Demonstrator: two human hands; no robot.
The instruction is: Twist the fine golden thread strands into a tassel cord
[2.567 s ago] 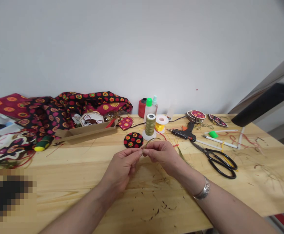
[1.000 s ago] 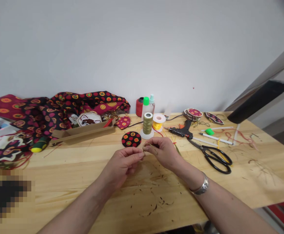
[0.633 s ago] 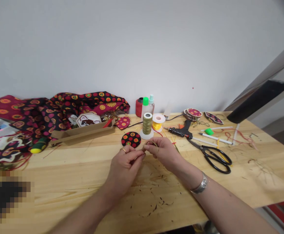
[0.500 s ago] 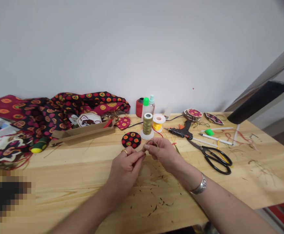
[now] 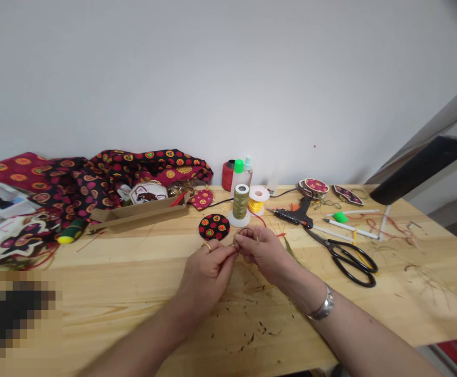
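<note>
Over the wooden table (image 5: 134, 283), my left hand (image 5: 208, 269) and my right hand (image 5: 265, 251) meet fingertip to fingertip. Both pinch a thin olive-green thread (image 5: 247, 232) that forms a small loop above my right fingers. A gold ring shows on my left hand and a silver bracelet (image 5: 324, 309) on my right wrist. Just beyond my hands lie a round black fabric disc with red dots (image 5: 214, 226) and an upright spool of olive thread (image 5: 241, 202).
Black scissors (image 5: 348, 256) and a glue gun (image 5: 293, 214) lie to the right, with pens and fabric ornaments (image 5: 316, 186) behind. A yellow spool (image 5: 258, 199), red spool and small bottles (image 5: 244, 170) stand at the wall. Patterned cloth (image 5: 95, 178) and a shallow cardboard box (image 5: 137, 212) fill the left. Thread scraps litter the table.
My left hand has turned so its ringed finger shows, and both hands have shifted slightly nearer to the fabric disc while still pinching the thread loop. The view has drifted a little.
</note>
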